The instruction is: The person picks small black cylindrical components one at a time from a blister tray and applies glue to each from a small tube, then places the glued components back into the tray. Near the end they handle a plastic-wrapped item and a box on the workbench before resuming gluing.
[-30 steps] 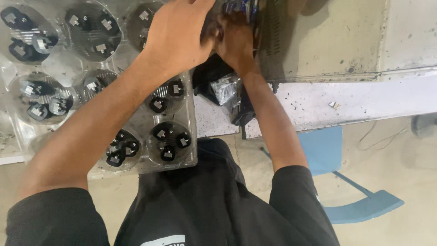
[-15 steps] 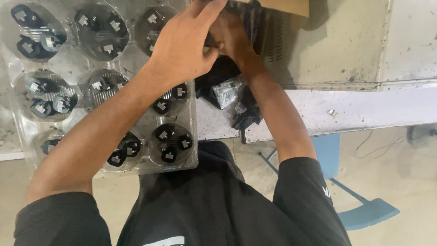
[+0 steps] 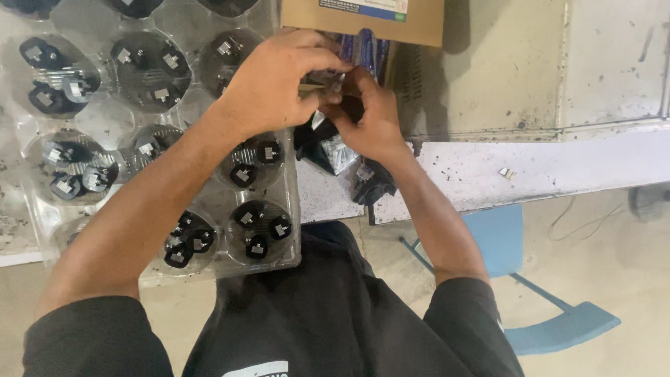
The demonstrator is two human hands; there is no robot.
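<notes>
The grey, scuffed tabletop (image 3: pixel 530 167) fills the upper picture, its front edge running from nine to three o'clock. On its left side lies a large clear plastic tray (image 3: pixel 91 126) of round wells, each holding a few small black parts (image 3: pixel 255 234) with pale square tops. At twelve o'clock a brown cardboard box (image 3: pixel 363 21) sits at the top edge, with a dark ribbed piece just below it. Near the tabletop's front edge, at six o'clock from the hands, lie crumpled clear bags (image 3: pixel 338 150) and black pieces.

The left hand (image 3: pixel 276 87) reaches across the tray, and the right hand (image 3: pixel 370 122) meets it from four o'clock. Both sets of fingers are curled and pressed together, pinching one small part (image 3: pixel 328 84) between the hands, raised above the tabletop. The part is mostly hidden, so its long axis cannot be told. It lies at the left fingertips' three o'clock, and at the right's eleven o'clock; both hands touch it.
</notes>
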